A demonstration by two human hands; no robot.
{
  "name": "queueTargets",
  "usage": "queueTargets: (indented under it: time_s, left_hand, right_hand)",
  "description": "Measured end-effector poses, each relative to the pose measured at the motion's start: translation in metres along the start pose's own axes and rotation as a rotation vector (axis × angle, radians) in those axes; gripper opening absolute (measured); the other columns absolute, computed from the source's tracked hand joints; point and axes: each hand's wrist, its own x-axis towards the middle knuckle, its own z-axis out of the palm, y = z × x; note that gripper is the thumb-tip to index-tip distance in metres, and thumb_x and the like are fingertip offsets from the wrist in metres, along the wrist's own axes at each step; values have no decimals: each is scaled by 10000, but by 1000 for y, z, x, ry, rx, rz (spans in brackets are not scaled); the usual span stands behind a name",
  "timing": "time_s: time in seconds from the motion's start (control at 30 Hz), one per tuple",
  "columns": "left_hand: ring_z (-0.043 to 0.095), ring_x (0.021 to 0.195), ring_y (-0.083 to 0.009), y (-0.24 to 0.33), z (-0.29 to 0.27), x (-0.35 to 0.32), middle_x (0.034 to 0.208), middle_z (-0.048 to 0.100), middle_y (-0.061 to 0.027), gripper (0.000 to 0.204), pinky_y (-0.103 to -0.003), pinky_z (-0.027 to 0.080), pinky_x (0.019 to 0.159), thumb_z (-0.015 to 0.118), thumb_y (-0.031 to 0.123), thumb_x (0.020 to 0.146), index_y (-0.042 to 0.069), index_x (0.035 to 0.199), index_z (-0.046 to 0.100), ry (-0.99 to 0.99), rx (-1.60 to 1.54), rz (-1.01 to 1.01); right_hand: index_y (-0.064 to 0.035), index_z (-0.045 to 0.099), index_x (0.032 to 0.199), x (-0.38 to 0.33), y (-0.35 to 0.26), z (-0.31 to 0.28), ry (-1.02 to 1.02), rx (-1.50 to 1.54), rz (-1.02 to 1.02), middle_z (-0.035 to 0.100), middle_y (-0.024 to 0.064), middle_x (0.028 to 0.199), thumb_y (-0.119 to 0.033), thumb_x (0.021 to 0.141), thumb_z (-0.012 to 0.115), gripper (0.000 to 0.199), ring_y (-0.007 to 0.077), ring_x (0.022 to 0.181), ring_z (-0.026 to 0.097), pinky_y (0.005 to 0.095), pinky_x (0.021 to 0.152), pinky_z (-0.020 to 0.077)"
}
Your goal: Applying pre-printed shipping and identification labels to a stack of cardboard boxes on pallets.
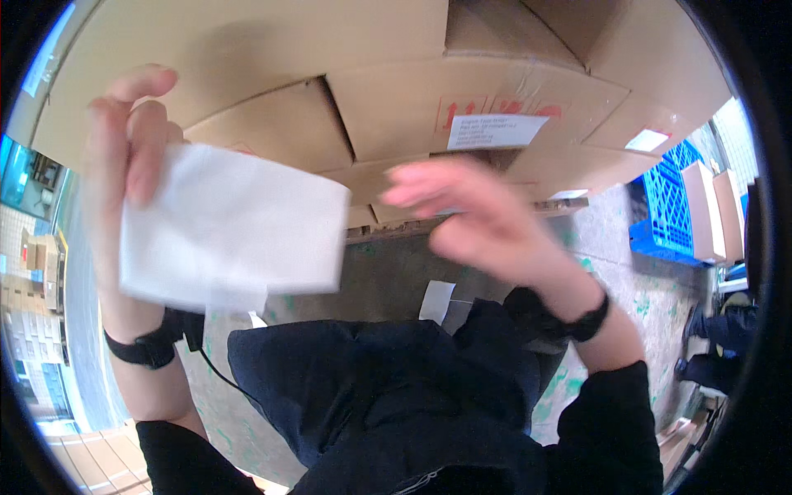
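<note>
My left hand (pixel 136 148) is raised at the left, its fingers closed on the upper left corner of a blank white paper sheet (pixel 239 227). The sheet is held up in front of large cardboard boxes (pixel 388 95) and slightly blurred. To its right, my right hand (pixel 474 214) is in the air, smeared by motion, with fingers stretched out and thumb apart. Nothing shows in it. Just beyond that hand, a printed white label (pixel 497 132) is stuck on one box, near red handling marks.
Below the boxes runs a wooden pallet edge (pixel 561 206). A small white paper piece (pixel 436 299) is near my legs. At the right are a blue plastic crate (pixel 664 214), upright cardboard pieces (pixel 703 210) and another person's dark-clothed legs (pixel 722 351). More cartons (pixel 99 458) stand at the lower left.
</note>
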Motion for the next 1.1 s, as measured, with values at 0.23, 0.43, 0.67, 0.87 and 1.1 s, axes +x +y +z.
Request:
queueTargets:
  time_s: [0.23, 0.43, 0.67, 0.87, 1.1]
  left_hand:
    - [250, 390, 2, -3, -54, -44, 449, 326, 89, 452, -156, 228, 381, 437, 461, 872, 39, 1034, 463, -448, -506, -60]
    - [498, 698, -61, -17, -102, -90, 815, 552, -29, 632, -204, 388, 600, 571, 512, 798, 19, 1179, 464, -255, 237, -226]
    - [524, 902, -108, -52, -68, -118, 976, 567, -50, 394, -256, 428, 771, 614, 269, 823, 8, 1104, 523, -943, -88, -574]
    - [514, 847, -75, -61, -43, -154, 905, 541, -22, 208, -223, 424, 723, 626, 108, 811, 3, 984, 577, -670, -203, -675]
    - [525, 769, -127, -71, -36, -168, 891, 526, -53, 247, -238, 413, 648, 580, 99, 822, 25, 1058, 566, -680, -7, -476]
  right_hand:
    - [-16, 445, 1237, 7, 55, 112, -200, 286, 89, 491, 110, 1202, -167, 839, 576, 446, 167, 1120, 449, 303, 939, 353]
    - [-15, 612, 934, -22, 15, 109, -50, 101, 356, 545, 21, 821, -109, 844, 550, 145, 110, 795, 515, 241, 686, 399]
    - [-44, 631, 922, -15, -22, 111, -111, -404, 330, 568, 82, 867, -126, 795, 588, 158, 206, 812, 553, 282, 691, 429]
    - [-88, 567, 1064, -48, -13, 165, 395, -833, 82, 569, 106, 1036, -239, 740, 671, 372, 305, 932, 549, 373, 790, 445]
    - [-49, 560, 1092, -54, 0, 200, 418, -372, 512, 612, 138, 888, -178, 839, 573, 284, 220, 759, 609, 301, 687, 475]
